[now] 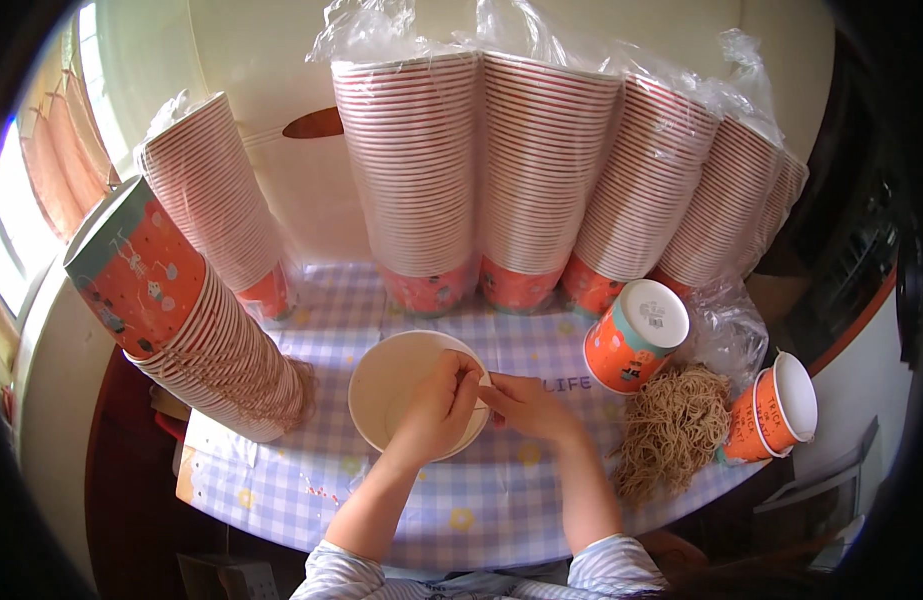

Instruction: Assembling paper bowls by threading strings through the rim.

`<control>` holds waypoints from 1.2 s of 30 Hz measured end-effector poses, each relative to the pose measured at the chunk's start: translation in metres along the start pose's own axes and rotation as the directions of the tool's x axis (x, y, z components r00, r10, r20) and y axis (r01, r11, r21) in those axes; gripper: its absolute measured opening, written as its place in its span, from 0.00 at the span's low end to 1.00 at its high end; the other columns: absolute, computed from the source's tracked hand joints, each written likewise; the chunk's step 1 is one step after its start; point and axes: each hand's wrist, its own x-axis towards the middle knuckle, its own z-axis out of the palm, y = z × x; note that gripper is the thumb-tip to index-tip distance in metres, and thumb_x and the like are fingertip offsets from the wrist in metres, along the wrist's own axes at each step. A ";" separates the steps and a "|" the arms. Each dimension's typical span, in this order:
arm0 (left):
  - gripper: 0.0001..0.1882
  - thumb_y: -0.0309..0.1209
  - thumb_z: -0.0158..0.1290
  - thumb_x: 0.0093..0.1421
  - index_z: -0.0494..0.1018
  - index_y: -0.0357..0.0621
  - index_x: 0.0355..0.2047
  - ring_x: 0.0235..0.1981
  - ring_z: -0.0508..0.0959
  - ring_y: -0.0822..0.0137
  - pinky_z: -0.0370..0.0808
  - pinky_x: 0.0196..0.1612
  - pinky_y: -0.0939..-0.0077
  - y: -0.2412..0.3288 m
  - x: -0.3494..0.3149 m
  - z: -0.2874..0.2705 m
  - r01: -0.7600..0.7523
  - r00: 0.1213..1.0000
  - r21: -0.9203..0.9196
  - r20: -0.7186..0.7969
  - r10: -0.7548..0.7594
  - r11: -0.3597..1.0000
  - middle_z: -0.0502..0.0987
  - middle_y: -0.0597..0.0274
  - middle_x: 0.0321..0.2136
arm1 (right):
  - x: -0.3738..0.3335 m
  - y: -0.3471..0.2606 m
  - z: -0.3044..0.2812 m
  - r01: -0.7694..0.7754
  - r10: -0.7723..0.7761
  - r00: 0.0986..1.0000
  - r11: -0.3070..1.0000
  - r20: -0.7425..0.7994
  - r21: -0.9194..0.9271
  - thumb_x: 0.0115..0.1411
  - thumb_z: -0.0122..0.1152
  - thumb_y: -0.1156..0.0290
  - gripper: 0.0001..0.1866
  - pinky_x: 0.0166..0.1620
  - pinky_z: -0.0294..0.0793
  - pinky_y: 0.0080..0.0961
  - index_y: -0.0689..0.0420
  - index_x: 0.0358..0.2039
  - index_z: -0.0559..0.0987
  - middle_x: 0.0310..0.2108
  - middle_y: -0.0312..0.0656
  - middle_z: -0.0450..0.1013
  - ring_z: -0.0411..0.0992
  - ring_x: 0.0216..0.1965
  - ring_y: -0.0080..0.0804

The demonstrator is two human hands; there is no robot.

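A large white-lined paper bucket point(371, 400) stands on the table in front of me, its open mouth facing up. My left hand point(436, 405) reaches over the mouth, its fingers closed in a pinch at the right side of the rim. At the same spot, from outside, my right hand point(531, 405) pinches the rim between thumb and fingers. The fingertips of both hands nearly meet there. A thin pale strand seems to show between them, but the fingers hide most of it. To the right of my right hand lies a loose heap of brown twine point(671, 430).
Tall plastic-wrapped bucket stacks point(411, 170) line the back. A leaning stack point(221, 370) with twine strands stands at left. An upside-down orange bucket point(631, 340), clear plastic wrap point(726, 325) and two nested buckets point(771, 410) sit at right, on the checked tablecloth point(521, 500).
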 end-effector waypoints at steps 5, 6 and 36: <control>0.04 0.24 0.42 0.60 0.65 0.38 0.33 0.25 0.66 0.80 0.65 0.28 0.85 0.004 0.000 0.003 -0.099 0.993 0.109 -0.055 0.105 0.989 0.67 0.67 0.23 | -0.025 -0.004 -0.028 0.122 -0.121 0.979 0.992 -0.166 -0.004 0.56 0.55 0.71 0.19 0.25 0.62 0.10 0.57 0.49 0.68 0.20 0.27 0.65 0.62 0.21 0.12; 0.04 0.25 0.42 0.60 0.65 0.37 0.34 0.25 0.69 0.75 0.66 0.29 0.81 0.002 0.000 0.003 -0.065 0.996 0.059 -0.052 0.069 0.996 0.69 0.63 0.24 | -0.031 -0.008 -0.032 0.197 -0.175 0.965 0.975 -0.193 0.101 0.55 0.55 0.76 0.20 0.25 0.59 0.08 0.59 0.50 0.67 0.19 0.25 0.61 0.58 0.20 0.09; 0.05 0.25 0.50 0.55 0.71 0.36 0.30 0.22 0.74 0.73 0.70 0.25 0.81 0.009 -0.004 0.010 -0.014 1.000 0.108 -0.008 0.015 0.994 0.75 0.59 0.21 | -0.027 -0.011 -0.014 0.359 -0.320 0.857 0.933 -0.404 0.020 0.55 0.58 0.71 0.09 0.30 0.68 0.14 0.62 0.34 0.72 0.23 0.35 0.72 0.67 0.25 0.14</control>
